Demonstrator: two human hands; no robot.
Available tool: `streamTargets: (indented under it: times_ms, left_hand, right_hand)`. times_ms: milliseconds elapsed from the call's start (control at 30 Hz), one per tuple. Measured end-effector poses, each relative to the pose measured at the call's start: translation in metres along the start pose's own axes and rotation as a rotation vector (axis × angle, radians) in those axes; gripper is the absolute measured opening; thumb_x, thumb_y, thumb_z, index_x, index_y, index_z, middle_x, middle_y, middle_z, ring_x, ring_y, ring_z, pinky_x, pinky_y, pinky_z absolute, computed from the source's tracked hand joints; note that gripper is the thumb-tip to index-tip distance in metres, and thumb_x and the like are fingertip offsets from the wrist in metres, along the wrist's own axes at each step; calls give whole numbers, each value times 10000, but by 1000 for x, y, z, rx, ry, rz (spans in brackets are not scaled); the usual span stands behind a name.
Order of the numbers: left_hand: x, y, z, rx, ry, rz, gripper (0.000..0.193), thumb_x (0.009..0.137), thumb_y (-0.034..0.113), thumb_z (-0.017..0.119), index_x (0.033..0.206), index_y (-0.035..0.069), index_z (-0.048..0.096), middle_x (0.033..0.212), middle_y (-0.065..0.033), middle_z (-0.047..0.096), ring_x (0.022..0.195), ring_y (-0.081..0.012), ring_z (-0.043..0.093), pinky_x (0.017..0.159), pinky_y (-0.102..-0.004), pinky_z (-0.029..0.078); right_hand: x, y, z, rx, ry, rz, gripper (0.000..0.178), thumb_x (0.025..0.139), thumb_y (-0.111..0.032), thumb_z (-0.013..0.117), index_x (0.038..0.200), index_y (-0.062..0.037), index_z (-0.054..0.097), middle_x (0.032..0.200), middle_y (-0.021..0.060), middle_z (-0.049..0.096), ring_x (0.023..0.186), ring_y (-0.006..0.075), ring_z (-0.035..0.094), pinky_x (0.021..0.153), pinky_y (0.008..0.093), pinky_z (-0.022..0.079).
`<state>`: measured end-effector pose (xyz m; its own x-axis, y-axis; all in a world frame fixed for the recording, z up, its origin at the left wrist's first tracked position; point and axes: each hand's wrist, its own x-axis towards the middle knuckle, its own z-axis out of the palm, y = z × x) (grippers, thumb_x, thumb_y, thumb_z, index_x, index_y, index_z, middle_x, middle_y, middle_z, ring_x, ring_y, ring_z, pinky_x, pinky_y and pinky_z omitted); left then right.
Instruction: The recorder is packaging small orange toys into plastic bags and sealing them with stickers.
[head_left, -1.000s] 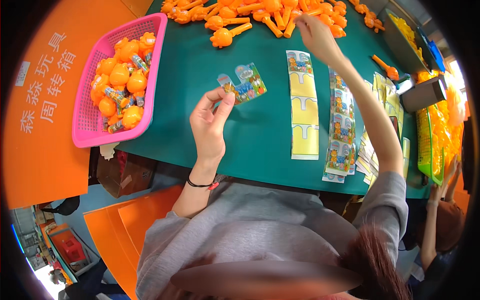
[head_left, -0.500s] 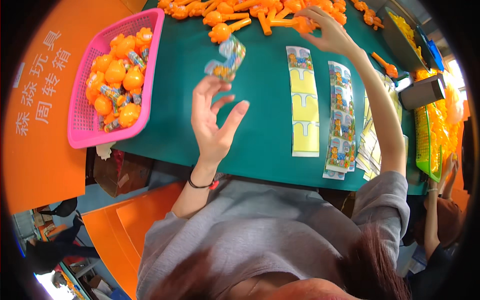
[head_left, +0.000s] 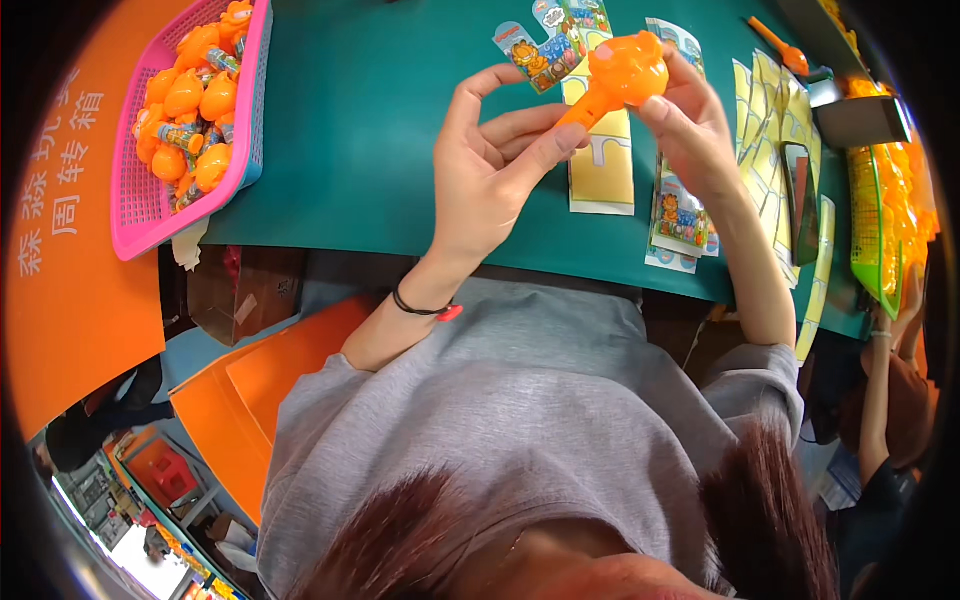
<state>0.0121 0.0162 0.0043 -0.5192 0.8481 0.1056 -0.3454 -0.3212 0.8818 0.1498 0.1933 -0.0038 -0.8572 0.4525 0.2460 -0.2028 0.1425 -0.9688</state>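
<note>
In front of me my right hand [head_left: 695, 125] grips the round head of an orange cat-headed toy stick [head_left: 628, 72] between thumb and fingers. The toy's handle slants down to my left hand [head_left: 485, 170], whose thumb and fingers close on its lower end. A printed cartoon sticker [head_left: 535, 58] with a notched edge clings to my raised left index fingertip, just left of the toy's head. Under my hands lies a yellow sticker backing strip [head_left: 600, 187]. A stack of printed sticker strips [head_left: 682, 218] rests by my right wrist, partly hidden by it.
A pink basket [head_left: 250, 140] of orange toys with small tubes stands at the left. Right of me are yellowish backing strips [head_left: 765, 130], a dark phone [head_left: 799, 205], a loose orange toy [head_left: 790, 57] and a green basket [head_left: 867, 240], with another person's hand [head_left: 908, 300] by it.
My right hand has brought an orange toy from the far pile to my left hand, which now holds its handle, sticker still on the index finger. The view has shifted; the pile is out of sight.
</note>
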Motion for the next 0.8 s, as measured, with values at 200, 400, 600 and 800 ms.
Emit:
streamTargets:
  times_ms: [200,400,600,800]
  left_hand:
    - [2,0,-17,-20,183,24,321,919,125,670,1186,23,525,969,-69,687,761,-115,646,714,-261,545]
    - [-9,27,-25,66,-67,-167,150,890,104,692,1013,18,680,978,-56,684,885,-96,622,789,-266,519]
    - [-4,13,-10,133,-164,-213,159,848,51,731,967,-44,686,990,-141,701,945,-155,660,869,-276,532]
    - [0,6,-9,144,-117,-207,179,863,59,718,981,-70,675,928,-144,711,856,-156,687,800,-253,559]
  right_hand:
    - [2,-3,1,566,188,150,578,993,-296,556,1471,-67,326,1374,176,511,1217,250,567,1052,364,435]
    - [3,-25,18,466,280,357,472,998,-364,530,1314,-17,473,1231,138,610,1152,277,618,942,352,534]
    - [0,0,14,408,188,171,470,1001,-341,530,1325,-4,481,1241,130,609,1107,240,640,913,328,541]
    - [1,-12,23,568,165,282,439,999,-320,541,1303,-4,513,1222,129,620,1093,208,639,910,308,538]
